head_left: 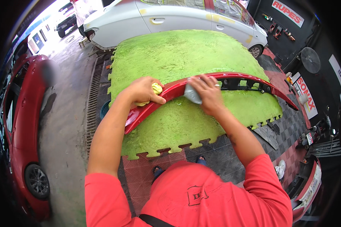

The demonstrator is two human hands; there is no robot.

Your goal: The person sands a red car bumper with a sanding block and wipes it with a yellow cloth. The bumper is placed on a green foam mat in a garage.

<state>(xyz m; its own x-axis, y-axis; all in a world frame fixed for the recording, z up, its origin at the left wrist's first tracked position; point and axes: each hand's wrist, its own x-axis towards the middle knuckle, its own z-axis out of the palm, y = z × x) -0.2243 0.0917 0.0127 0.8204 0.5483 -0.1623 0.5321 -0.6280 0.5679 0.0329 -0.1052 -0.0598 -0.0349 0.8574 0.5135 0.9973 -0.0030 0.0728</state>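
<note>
A long, curved red car body part [174, 86] arches across the green foam mats in front of me. My left hand [145, 92] is closed round a crumpled yellow cloth [156, 88] over the part's left section, with the thumb lying along the red surface. Under my right hand [208, 92] a smooth grey sheet [192, 94] is pressed against the part near its middle; its exact material is hard to tell. Whitish-pink residue [132, 116] marks the red surface below my left hand. Farther right, the part's dark inner side [235, 84] shows with cut-outs.
The green mats [170, 49] cover a raised surface. Behind stands a white car [178, 17] with masked windows; a red car [26, 109] is at left. A floor drain grate [96, 94] runs beside the mats. A bumper [308, 185] lies at lower right, a fan [310, 59] farther back.
</note>
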